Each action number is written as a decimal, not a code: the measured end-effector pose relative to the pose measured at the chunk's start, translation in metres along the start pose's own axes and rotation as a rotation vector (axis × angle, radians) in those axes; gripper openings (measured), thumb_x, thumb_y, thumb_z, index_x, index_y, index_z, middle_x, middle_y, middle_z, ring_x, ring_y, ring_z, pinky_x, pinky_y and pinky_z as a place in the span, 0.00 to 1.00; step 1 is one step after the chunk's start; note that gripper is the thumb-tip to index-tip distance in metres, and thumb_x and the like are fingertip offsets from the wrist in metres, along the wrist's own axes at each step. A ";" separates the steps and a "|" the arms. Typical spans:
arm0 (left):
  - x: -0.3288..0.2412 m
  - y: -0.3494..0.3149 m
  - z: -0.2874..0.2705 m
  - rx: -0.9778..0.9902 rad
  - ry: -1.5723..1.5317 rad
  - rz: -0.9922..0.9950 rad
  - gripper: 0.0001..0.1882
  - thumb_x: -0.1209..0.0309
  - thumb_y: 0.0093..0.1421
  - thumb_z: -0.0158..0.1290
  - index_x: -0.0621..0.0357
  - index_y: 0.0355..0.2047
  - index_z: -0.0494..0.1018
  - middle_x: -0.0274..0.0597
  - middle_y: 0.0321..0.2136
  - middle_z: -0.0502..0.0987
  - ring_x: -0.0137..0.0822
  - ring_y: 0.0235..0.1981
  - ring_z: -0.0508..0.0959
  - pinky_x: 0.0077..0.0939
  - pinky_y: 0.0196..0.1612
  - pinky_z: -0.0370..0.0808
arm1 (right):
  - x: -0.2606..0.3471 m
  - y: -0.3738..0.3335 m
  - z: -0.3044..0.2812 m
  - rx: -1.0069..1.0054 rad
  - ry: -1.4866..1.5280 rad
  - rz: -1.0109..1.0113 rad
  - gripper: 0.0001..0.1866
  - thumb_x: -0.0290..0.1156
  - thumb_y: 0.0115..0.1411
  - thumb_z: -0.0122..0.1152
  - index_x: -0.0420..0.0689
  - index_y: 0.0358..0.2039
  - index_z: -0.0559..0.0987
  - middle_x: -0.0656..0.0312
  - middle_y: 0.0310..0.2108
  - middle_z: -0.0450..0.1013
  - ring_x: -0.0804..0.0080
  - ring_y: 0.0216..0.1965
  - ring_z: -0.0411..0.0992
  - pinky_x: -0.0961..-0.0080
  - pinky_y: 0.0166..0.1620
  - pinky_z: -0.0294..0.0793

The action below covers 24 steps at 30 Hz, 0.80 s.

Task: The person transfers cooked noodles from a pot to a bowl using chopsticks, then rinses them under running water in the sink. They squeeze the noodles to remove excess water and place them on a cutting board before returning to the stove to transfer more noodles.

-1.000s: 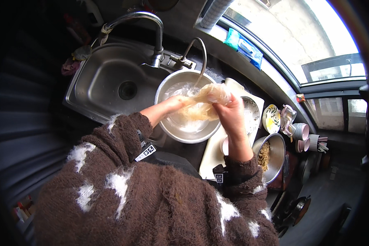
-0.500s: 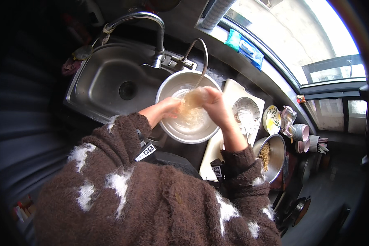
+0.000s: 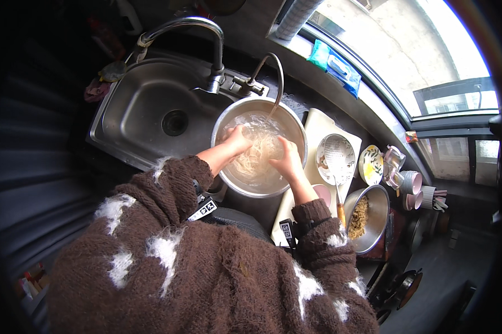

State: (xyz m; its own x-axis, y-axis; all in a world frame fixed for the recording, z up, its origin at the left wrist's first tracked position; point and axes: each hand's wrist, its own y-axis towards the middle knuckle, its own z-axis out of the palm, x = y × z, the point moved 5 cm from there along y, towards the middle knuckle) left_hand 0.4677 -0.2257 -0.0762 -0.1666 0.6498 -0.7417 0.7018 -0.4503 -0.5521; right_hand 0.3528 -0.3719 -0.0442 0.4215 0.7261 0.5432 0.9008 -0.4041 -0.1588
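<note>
A steel basin (image 3: 224, 177) holds water and a loose mass of pale thin noodles (image 3: 256, 161), which look like rice vermicelli. My left hand (image 3: 237, 140) dips in at the basin's left side, fingers at the edge of the noodles and partly hidden by the water. Opposite it, my right hand (image 3: 287, 160) is at the noodles' right side, thumb and fingers apart. Neither hand is closed around the strands. From a thin curved spout (image 3: 279, 72), water runs into the basin, rippling its surface.
Left of the basin is a steel sink (image 3: 142, 106) with a large faucet (image 3: 220, 53). To the right, a skimmer (image 3: 335, 158) lies over a patterned plate on a pale board (image 3: 313, 125). Beyond are a bowl of brown crumbly food (image 3: 380, 222), a yellow-patterned dish (image 3: 370, 161) and pink cups (image 3: 411, 181).
The noodles lifted between my hands have gone down into the water. My right hand has lowered and opened away from them, and my hands are farther apart.
</note>
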 end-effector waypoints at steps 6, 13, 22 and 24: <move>0.008 0.012 0.042 0.390 -0.505 -0.030 0.25 0.75 0.55 0.50 0.59 0.55 0.62 0.48 0.49 0.68 0.39 0.49 0.71 0.31 0.49 0.71 | -0.022 0.013 0.051 0.189 0.823 0.334 0.37 0.26 0.42 0.67 0.38 0.54 0.63 0.50 0.46 0.68 0.62 0.45 0.70 0.69 0.46 0.72; -0.001 -0.004 0.045 0.412 -0.800 -0.007 0.17 0.74 0.60 0.46 0.58 0.51 0.67 0.41 0.44 0.74 0.33 0.46 0.73 0.28 0.48 0.71 | 0.025 -0.001 0.038 0.325 1.280 0.355 0.27 0.19 0.43 0.62 0.39 0.47 0.70 0.59 0.39 0.73 0.70 0.39 0.72 0.75 0.42 0.72; -0.048 -0.033 0.014 0.437 -0.820 0.217 0.16 0.68 0.63 0.46 0.59 0.50 0.68 0.39 0.45 0.74 0.30 0.47 0.72 0.25 0.51 0.68 | 0.048 -0.009 -0.037 0.144 1.226 0.166 0.20 0.19 0.50 0.56 0.36 0.47 0.71 0.60 0.42 0.72 0.75 0.42 0.71 0.77 0.47 0.70; -0.055 -0.031 0.011 0.479 -0.783 0.310 0.14 0.69 0.63 0.46 0.59 0.47 0.70 0.38 0.43 0.74 0.29 0.45 0.73 0.24 0.50 0.68 | 0.060 -0.012 -0.051 0.121 1.175 0.113 0.18 0.19 0.51 0.55 0.36 0.46 0.72 0.61 0.41 0.73 0.77 0.40 0.71 0.80 0.45 0.70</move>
State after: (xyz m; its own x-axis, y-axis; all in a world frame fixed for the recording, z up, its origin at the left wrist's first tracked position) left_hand 0.4478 -0.2545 -0.0225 -0.5575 -0.0538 -0.8284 0.4645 -0.8473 -0.2576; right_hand 0.3616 -0.3522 0.0323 0.2023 -0.2920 0.9348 0.8951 -0.3322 -0.2975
